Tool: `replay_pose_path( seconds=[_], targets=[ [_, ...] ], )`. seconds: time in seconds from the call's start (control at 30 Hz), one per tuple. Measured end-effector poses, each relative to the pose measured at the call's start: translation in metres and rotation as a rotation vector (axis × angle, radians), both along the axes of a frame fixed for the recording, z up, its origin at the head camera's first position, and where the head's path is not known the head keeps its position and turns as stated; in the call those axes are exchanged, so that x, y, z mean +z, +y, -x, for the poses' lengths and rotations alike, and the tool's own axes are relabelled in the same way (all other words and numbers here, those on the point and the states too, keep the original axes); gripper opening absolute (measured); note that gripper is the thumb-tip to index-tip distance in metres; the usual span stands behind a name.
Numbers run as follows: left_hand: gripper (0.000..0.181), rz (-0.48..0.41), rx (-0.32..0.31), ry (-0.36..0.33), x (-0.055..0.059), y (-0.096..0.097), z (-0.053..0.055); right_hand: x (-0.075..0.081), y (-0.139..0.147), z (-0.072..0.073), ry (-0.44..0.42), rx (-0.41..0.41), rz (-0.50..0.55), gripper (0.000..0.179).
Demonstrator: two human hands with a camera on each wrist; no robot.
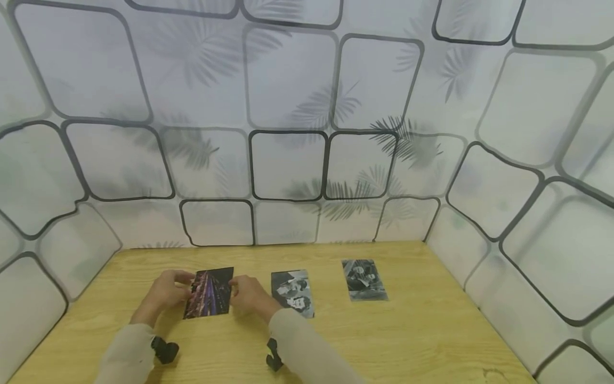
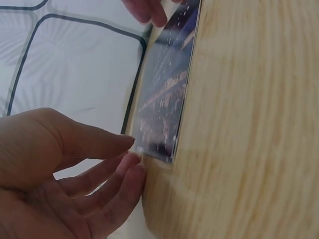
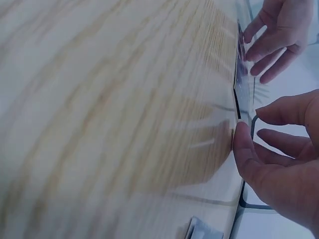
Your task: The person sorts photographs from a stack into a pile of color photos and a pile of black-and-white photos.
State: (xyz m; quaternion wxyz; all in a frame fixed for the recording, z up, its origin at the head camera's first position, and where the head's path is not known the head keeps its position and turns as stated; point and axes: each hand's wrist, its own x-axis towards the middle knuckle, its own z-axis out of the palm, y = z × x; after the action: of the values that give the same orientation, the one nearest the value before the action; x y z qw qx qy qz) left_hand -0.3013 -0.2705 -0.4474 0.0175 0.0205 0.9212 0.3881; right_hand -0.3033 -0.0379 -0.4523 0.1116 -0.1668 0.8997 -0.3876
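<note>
A colour photo print (image 1: 209, 292), dark with purple and pink lights, lies on the wooden table between both hands. At its left edge is my left hand (image 1: 165, 293); in the left wrist view the thumb and fingertips (image 2: 130, 160) are right at the print's near corner. My right hand (image 1: 249, 294) touches the opposite edge with its fingertips, and the right wrist view shows a gap between thumb and forefinger (image 3: 241, 132). To the right of it lies a black-and-white photo print (image 1: 292, 293) with faces, its lower part close behind the right forearm.
Another black-and-white photo print (image 1: 364, 280) lies farther right, slightly turned. The pale wood-grain table (image 1: 422, 330) meets a patterned cloth wall (image 1: 288, 165) at the back and sides. Black camera mounts (image 1: 164, 350) sit on both wrists, above beige sleeves.
</note>
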Motion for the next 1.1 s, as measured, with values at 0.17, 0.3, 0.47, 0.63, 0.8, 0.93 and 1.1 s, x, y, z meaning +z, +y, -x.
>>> replay_pose_path(
  seconds=[0.17,0.3,0.47,0.63,0.8,0.93,1.1],
  targets=[
    [0.044,0.011,0.010,0.057,0.007,0.011,-0.002,0.004,0.017,0.003,0.036,-0.005,-0.031,0.051],
    [0.043,0.016,-0.025,0.090,0.016,0.031,-0.003,0.009,0.036,0.009,0.039,-0.001,0.009,0.047],
    [0.044,-0.039,-0.087,0.095,0.021,0.060,-0.001,0.018,0.060,0.017,0.068,0.009,-0.002,0.043],
    [0.045,-0.125,-0.106,0.042,0.020,0.090,0.004,0.021,0.081,0.021,0.108,-0.006,-0.048,0.040],
    [0.043,-0.168,-0.141,0.019,0.016,0.118,0.007,0.019,0.102,0.023,0.111,-0.029,-0.064,0.038],
    [0.042,-0.214,-0.148,-0.001,0.011,0.140,0.009,0.018,0.117,0.023,0.108,-0.043,-0.095,0.036],
    [0.040,-0.231,-0.123,0.009,0.003,0.158,0.012,0.014,0.133,0.023,0.114,-0.079,-0.141,0.035]
  ],
)
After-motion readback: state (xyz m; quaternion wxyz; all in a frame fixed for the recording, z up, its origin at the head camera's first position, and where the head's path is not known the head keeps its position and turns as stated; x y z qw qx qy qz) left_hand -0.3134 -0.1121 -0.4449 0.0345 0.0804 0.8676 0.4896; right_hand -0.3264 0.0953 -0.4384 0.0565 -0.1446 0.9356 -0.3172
